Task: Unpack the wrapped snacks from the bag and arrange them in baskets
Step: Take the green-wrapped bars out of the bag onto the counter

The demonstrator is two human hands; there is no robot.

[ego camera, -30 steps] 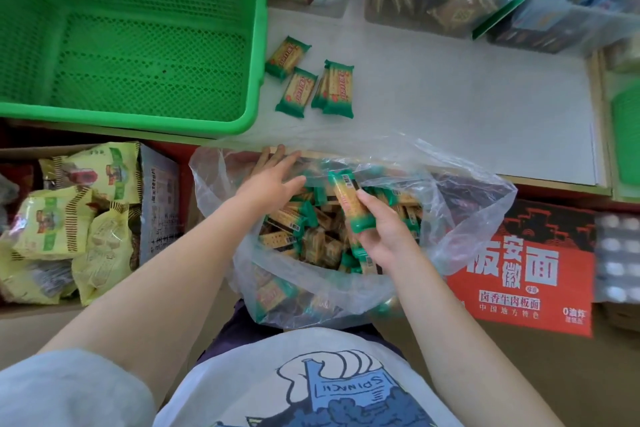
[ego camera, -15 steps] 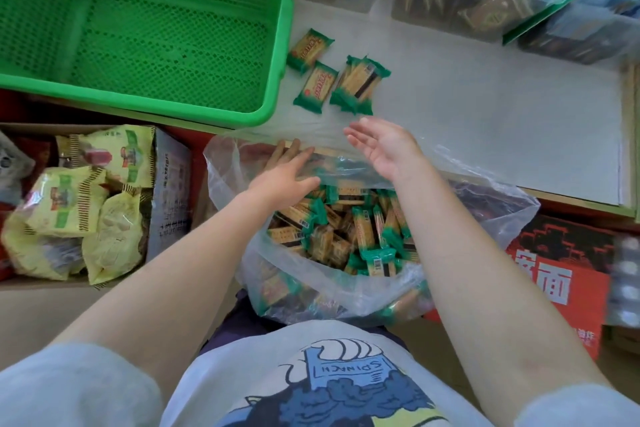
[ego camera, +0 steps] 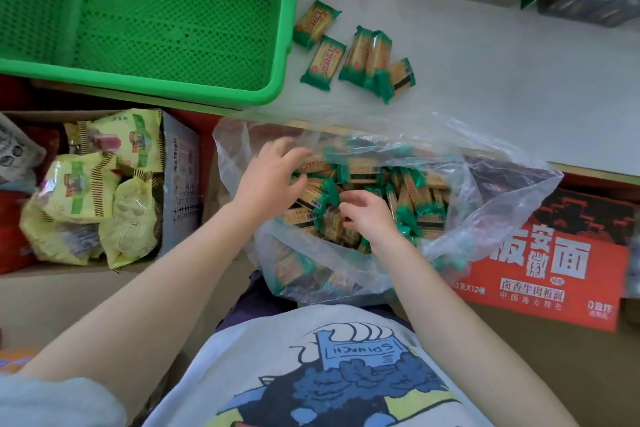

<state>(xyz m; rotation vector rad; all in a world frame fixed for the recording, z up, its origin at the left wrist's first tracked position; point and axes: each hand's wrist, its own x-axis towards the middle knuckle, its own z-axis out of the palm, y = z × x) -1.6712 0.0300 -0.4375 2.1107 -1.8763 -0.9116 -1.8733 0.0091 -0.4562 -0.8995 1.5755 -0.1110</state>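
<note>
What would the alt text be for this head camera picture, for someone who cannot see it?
Both of a person's hands, left hand and right hand, reach into a clear plastic bag full of green-and-gold wrapped snacks. A few more snacks lie on the white counter, beside an empty green plastic mesh basket.

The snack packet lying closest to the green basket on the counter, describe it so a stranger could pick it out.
Find the big green basket on the white counter. Just off its right rim lies a loose cluster of green-ended snack packets; the target packet is the farthest-back, leftmost one, lying apart and nearly touching the rim.
</note>
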